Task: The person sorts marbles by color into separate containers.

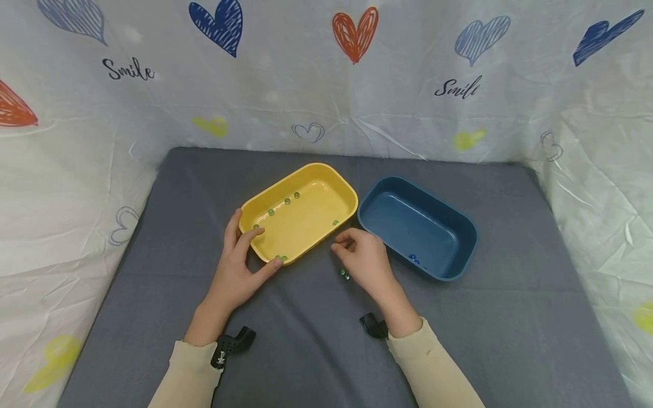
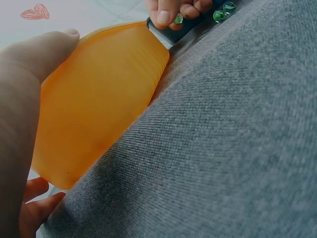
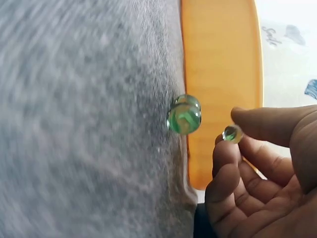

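Observation:
My right hand (image 1: 364,258) pinches a green glass marble (image 3: 231,133) between thumb and fingertips, just off the near side of the yellow tray (image 1: 301,226). Below that hand, two more green marbles (image 1: 344,274) lie close together on the grey cloth. My left hand (image 1: 237,275) holds the tray's left corner, thumb at the near rim and the index finger reaching over the edge. Inside the yellow tray are several green marbles (image 1: 287,201), most along its far left side. A few blue marbles (image 1: 414,259) sit in the blue tray (image 1: 423,215), beside the near wall.
Grey cloth (image 1: 306,351) covers the table. The two trays stand angled with their corners close together. Behind and at both sides hangs a white curtain (image 1: 285,73) printed with hearts. A black strap camera (image 1: 237,343) is worn on the left wrist.

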Demonstrator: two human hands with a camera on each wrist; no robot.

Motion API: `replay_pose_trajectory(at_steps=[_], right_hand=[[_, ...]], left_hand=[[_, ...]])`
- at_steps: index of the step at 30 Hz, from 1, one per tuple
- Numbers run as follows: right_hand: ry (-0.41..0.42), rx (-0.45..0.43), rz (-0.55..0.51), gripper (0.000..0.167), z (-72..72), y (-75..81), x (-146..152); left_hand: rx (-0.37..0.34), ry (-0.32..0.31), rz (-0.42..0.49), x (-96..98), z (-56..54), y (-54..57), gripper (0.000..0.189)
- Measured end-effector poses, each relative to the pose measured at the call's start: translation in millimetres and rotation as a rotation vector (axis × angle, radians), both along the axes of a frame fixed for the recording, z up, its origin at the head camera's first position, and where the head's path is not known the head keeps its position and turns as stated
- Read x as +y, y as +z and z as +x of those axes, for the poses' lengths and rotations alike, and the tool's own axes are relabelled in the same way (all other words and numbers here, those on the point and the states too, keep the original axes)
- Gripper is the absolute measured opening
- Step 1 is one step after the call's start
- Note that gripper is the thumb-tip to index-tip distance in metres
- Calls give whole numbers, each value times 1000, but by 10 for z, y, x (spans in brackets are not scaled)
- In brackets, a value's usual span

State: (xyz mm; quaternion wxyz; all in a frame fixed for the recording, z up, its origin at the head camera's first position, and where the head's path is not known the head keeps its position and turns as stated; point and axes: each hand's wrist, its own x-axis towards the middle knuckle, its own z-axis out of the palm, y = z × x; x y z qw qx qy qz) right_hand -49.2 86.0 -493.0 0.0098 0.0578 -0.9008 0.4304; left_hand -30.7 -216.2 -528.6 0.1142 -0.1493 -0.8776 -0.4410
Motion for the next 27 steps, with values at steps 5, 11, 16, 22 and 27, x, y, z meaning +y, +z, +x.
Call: replay_pose_trajectory(at_steps=[5, 11, 16, 22, 27], right_hand=[[13, -1, -51, 7, 10, 25, 24], [14, 14, -84, 6, 19, 61, 48], [4, 27, -137, 7, 16, 78, 77], [22, 40, -176, 8, 15, 120, 61], [40, 76, -198, 11, -3, 193, -8]], left_hand=[[2, -3, 0, 12, -4, -1, 77], [10, -7, -4, 27, -20, -3, 77], [4, -9, 3, 40, -22, 2, 76], [-1, -14, 11, 32, -16, 0, 75], [9, -13, 12, 6, 5, -9, 75]])
